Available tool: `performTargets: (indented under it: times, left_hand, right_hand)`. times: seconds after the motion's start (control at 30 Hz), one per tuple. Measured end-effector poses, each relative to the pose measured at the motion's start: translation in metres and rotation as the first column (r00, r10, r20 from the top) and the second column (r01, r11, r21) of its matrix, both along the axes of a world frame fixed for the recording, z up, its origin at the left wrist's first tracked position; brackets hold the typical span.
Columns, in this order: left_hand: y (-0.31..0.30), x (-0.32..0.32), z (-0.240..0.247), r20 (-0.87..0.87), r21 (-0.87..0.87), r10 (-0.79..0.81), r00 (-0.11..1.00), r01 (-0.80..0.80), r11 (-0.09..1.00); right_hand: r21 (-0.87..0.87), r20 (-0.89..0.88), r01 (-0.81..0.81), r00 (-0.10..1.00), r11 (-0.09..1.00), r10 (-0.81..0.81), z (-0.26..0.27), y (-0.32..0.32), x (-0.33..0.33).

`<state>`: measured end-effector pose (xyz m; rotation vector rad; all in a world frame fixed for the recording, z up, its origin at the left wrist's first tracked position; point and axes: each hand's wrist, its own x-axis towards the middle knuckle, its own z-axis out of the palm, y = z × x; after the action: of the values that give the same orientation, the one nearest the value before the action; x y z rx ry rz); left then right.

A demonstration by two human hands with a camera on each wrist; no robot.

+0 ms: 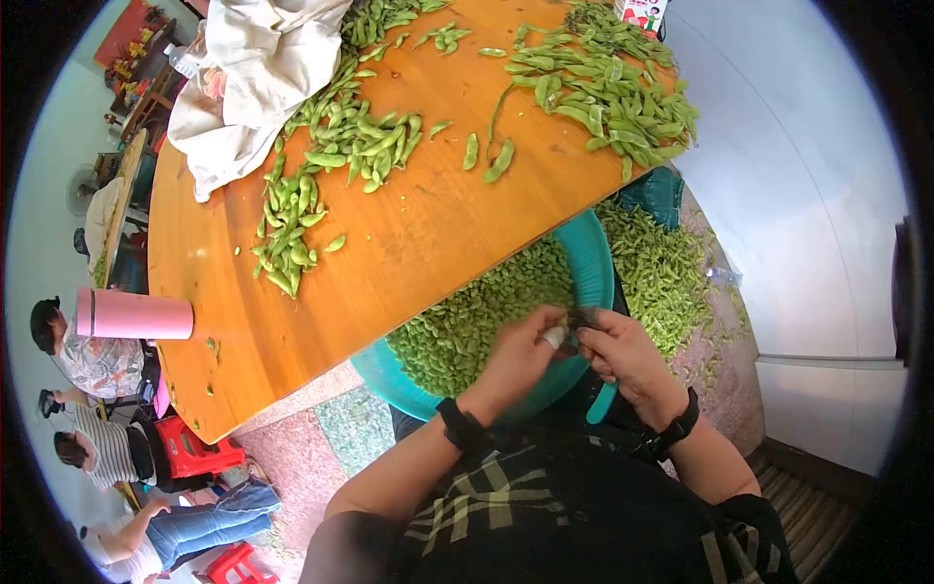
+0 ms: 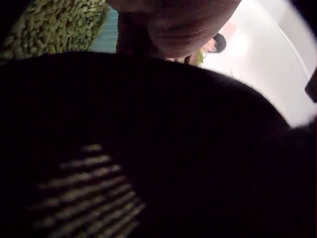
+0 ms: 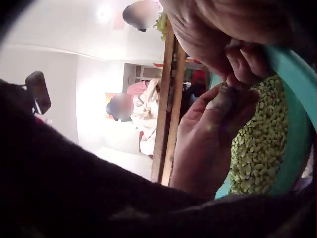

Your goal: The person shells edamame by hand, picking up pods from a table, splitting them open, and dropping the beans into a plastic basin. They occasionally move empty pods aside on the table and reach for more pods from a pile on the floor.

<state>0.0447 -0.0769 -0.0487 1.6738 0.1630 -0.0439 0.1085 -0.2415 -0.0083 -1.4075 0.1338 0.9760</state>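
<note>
The left hand (image 1: 516, 358), a pale wrap (image 1: 556, 337) on one finger, pinches a small dark piece (image 1: 582, 319) over the basin; what it is cannot be made out. The right hand (image 1: 630, 362) meets it at the fingertips, and a teal handle (image 1: 603, 401) sticks out below its curled fingers. Under both hands, a teal basin (image 1: 601, 258) holds a heap of shelled green beans (image 1: 467, 336). The right wrist view shows the left hand (image 3: 200, 148) and right hand (image 3: 223, 29) touching. A dark shirt covers most of the left wrist view, below part of a hand (image 2: 183, 22).
Green pods (image 1: 375, 146) and a white cloth (image 1: 263, 83) lie on the wooden table (image 1: 418, 234), with a pink tumbler (image 1: 141, 315) at its left edge. More pods (image 1: 623, 102) are at the far right. Empty-looking pods (image 1: 662, 282) are heaped beside the basin. Several people sit at left.
</note>
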Motion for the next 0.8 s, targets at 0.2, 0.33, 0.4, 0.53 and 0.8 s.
performTargets:
  times: [0.2, 0.33, 0.4, 0.53, 0.8]
  left_hand:
    - [0.006, 0.000, -0.011, -0.217, -0.510, -0.074, 0.973, -0.049, 0.859]
    - [-0.002, 0.001, 0.002, -0.183, -0.033, -0.077, 0.980, 0.072, 0.997]
    - [0.000, 0.002, 0.000, -0.123, -0.016, -0.091, 0.988, 0.090, 0.996]
    - [0.005, 0.001, -0.004, -0.183, -0.624, -0.103, 0.978, -0.035, 0.780]
    - [0.039, -0.011, 0.020, -0.172, -0.655, -0.116, 0.978, -0.026, 0.755]
  right_hand:
    - [-0.064, 0.000, -0.114, 0.993, 0.991, 0.114, 0.000, 0.000, 0.005]
    - [-0.177, 0.375, -0.121, 0.909, 0.977, 0.180, -0.007, 0.001, 0.001]
    - [-0.211, 0.447, -0.144, 0.866, 0.967, 0.226, -0.006, 0.002, -0.001]
    - [-0.196, 0.756, -0.078, 0.623, 0.978, 0.201, -0.004, 0.010, -0.007]
    - [-0.270, 0.885, -0.111, 0.362, 0.956, 0.292, -0.007, 0.033, -0.008]
